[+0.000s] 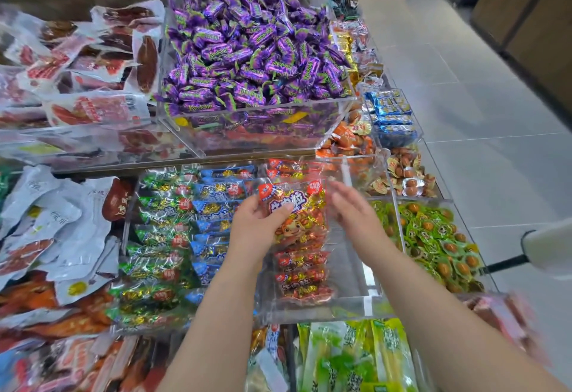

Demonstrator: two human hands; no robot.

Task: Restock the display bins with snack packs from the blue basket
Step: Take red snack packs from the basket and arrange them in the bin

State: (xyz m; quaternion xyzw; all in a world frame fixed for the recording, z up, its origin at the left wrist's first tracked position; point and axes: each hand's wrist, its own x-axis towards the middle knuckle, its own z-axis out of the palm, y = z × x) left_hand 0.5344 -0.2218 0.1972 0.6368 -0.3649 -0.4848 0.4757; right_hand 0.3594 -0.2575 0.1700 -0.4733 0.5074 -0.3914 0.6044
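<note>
The left hand (257, 224) has its fingers clamped on a red snack pack (294, 209) over the clear bin (356, 302); the right hand (353, 206) hovers beside it, fingers apart. Placing step, I judge: next, lay it on the red packs near the bin's far edge

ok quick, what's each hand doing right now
Left hand: closed on the red and gold foil snack pack.
Right hand: open, fingers spread beside that pack, holding nothing.
</note>
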